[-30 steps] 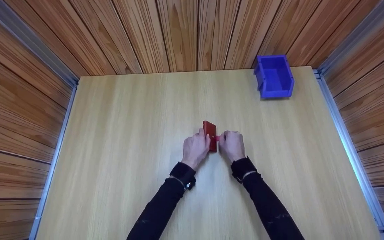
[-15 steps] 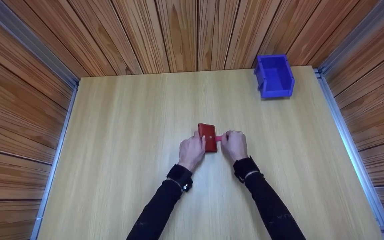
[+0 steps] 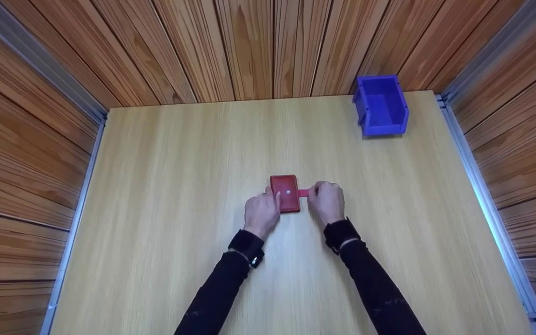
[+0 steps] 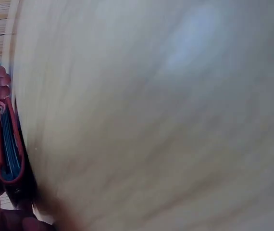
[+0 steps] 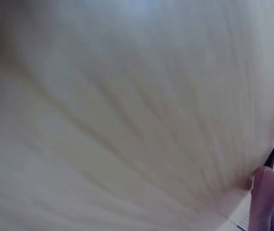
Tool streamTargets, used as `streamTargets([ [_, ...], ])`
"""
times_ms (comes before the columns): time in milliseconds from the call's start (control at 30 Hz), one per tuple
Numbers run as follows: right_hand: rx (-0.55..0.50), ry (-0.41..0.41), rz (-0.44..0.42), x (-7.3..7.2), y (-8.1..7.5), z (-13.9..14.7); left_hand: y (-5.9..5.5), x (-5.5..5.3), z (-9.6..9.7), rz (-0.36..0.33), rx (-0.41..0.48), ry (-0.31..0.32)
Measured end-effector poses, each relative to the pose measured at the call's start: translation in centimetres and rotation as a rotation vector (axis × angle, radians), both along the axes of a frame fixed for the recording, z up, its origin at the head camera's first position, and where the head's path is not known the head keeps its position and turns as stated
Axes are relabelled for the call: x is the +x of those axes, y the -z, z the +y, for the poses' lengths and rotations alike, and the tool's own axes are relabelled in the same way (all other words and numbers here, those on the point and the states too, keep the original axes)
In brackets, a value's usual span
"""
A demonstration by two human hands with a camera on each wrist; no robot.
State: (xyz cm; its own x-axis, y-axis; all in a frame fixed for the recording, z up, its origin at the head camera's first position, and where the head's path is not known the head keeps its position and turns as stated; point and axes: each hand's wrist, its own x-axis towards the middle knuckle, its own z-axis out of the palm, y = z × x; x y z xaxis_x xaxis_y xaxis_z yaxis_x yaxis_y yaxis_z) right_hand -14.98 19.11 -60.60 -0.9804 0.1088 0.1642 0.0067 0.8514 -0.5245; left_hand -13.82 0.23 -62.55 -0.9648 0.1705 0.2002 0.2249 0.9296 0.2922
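In the head view a small red card wallet (image 3: 288, 203) with a round metal snap faces up at mid-table. My left hand (image 3: 261, 212) grips its left edge, thumb on top. A pinkish-red strap (image 3: 303, 192) sticks out from the right side, its outer end pinched by my right hand (image 3: 327, 203). Seen end-on in the left wrist view, the wallet (image 4: 11, 149) shows teal inner sleeves between red covers. The right wrist view catches only the fingers (image 5: 263, 195) of my right hand and a sliver of the wallet at the edge.
A blue open-front bin (image 3: 382, 107) stands at the table's back right corner. Wood-panel walls (image 3: 249, 51) with metal corner rails close in the back and both sides of the light wooden table (image 3: 179, 163).
The wallet has turned from a steep tilt to lie flatter, its snap cover facing up. My left hand has moved left with it. More strap shows; my right hand has shifted slightly right.
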Motion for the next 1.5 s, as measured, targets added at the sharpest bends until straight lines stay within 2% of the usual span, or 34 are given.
streamTargets([
  [133,0.012,0.032,-0.016,0.0,-0.1,0.0,0.0,0.2,-0.2,0.049,-0.004,0.016],
  [200,0.012,0.046,-0.028,0.0,-0.1,0.2,0.0,0.2,-0.2,0.052,-0.017,0.018],
  [367,0.002,0.052,-0.067,0.0,-0.2,0.4,0.0,0.2,-0.1,0.022,-0.079,0.004],
  [467,-0.005,0.051,-0.079,0.0,-0.2,0.4,-0.3,0.0,0.2,-0.008,-0.103,0.017],
  [633,-0.004,0.051,-0.081,0.0,-0.2,0.5,-1.3,-0.2,1.2,-0.046,-0.127,0.100],
  [767,-0.011,0.056,-0.086,0.0,-0.2,0.5,-1.8,-0.2,2.3,-0.050,-0.211,0.174],
  [867,-0.022,0.058,-0.097,0.0,-0.3,0.5,-1.9,-0.2,3.2,-0.027,-0.250,0.180],
  [967,-0.022,0.059,-0.094,0.0,-0.3,0.5,-1.9,-0.2,3.9,0.012,-0.286,0.143],
  [1133,-0.019,0.056,-0.077,0.0,-0.2,0.5,-1.5,0.1,4.7,0.119,-0.337,0.100],
  [1267,-0.023,0.055,-0.063,0.0,0.0,0.6,-1.1,0.3,5.0,0.183,-0.323,0.093],
  [1500,-0.024,0.065,-0.069,-0.1,0.0,0.6,-0.6,0.3,4.8,0.228,-0.279,0.107],
])
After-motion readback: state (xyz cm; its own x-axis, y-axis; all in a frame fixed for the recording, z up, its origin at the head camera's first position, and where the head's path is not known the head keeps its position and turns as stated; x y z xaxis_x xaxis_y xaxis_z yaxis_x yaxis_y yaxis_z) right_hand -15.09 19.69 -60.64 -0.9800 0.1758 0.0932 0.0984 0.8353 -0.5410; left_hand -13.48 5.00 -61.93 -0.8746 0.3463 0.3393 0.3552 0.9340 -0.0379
